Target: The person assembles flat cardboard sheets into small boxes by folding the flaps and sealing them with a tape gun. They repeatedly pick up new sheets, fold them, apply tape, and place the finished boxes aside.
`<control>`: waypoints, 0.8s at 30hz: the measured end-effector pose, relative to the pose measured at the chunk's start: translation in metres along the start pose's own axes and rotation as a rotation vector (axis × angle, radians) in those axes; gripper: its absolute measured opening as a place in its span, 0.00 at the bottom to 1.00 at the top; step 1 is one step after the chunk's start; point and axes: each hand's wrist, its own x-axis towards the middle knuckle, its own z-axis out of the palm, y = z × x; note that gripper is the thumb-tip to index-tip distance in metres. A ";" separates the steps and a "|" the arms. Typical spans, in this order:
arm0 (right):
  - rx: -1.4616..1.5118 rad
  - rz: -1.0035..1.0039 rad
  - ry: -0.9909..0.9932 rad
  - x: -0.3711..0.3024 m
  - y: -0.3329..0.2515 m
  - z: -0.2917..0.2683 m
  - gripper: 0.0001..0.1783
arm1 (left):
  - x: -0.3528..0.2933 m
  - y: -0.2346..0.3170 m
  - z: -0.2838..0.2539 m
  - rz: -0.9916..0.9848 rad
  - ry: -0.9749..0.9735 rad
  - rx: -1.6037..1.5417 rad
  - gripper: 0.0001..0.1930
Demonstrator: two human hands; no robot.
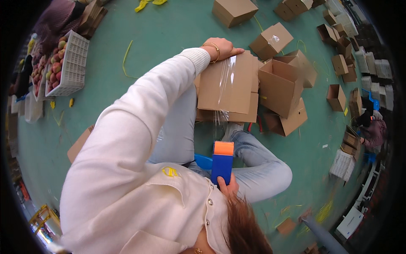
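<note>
A flattened-looking brown cardboard box [211, 89] lies in front of me, over my lower legs. A strip of clear packing tape [221, 94] runs down its face and hangs past the near edge toward a blue and orange tape dispenser [222, 163]. My right hand [230, 185] grips the dispenser close to my body; part of that hand is hidden behind it. At the far edge of the box, my left hand [219, 46] is closed over the cardboard, its thumb lying along the edge. More cardboard [252, 108] shows under the box.
Open boxes [279, 86] stand at my right, with closed boxes [271, 41] beyond. White crates of apples [67, 63] and a person [57, 19] are at the far left. Another person [374, 131] works at the far right. Yellow straps [126, 59] lie on the green floor [156, 29].
</note>
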 end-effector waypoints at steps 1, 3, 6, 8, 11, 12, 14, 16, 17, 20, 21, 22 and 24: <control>-0.016 0.015 0.007 -0.006 0.002 -0.002 0.18 | -0.001 0.000 0.002 -0.002 -0.008 0.001 0.33; -0.033 0.016 0.021 -0.008 0.003 -0.003 0.18 | -0.002 0.002 0.001 -0.012 0.000 0.024 0.33; -0.047 0.010 0.026 -0.008 0.005 -0.003 0.17 | 0.001 0.001 0.003 -0.001 0.012 0.022 0.33; -0.061 0.001 0.016 -0.004 0.004 -0.002 0.16 | 0.001 -0.002 0.002 0.007 0.029 0.016 0.32; 0.019 -0.003 -0.040 0.028 0.005 0.010 0.17 | 0.002 -0.009 0.001 0.007 0.051 0.013 0.32; -0.037 0.022 -0.052 0.042 0.006 0.013 0.18 | 0.004 -0.010 -0.002 0.007 0.062 0.020 0.31; -0.140 0.070 -0.088 0.064 0.004 0.020 0.19 | -0.001 -0.008 0.004 0.029 0.080 0.005 0.31; -0.016 0.127 -0.147 0.054 -0.011 0.005 0.21 | 0.000 -0.011 0.003 0.029 0.071 0.000 0.31; 0.035 0.149 -0.151 0.040 -0.010 -0.006 0.21 | -0.001 -0.011 0.002 0.026 0.089 -0.015 0.33; 0.188 0.174 -0.162 0.001 -0.016 -0.030 0.22 | 0.002 -0.010 -0.002 0.017 0.091 -0.005 0.35; 0.237 0.175 -0.164 -0.012 -0.022 -0.035 0.23 | 0.002 -0.010 -0.003 0.014 0.096 -0.046 0.37; 0.260 0.139 -0.140 -0.024 -0.028 -0.039 0.24 | 0.002 -0.010 -0.004 0.023 0.098 -0.053 0.37; 0.284 0.070 -0.092 -0.044 -0.051 -0.044 0.25 | 0.002 -0.017 -0.006 0.037 0.105 -0.089 0.37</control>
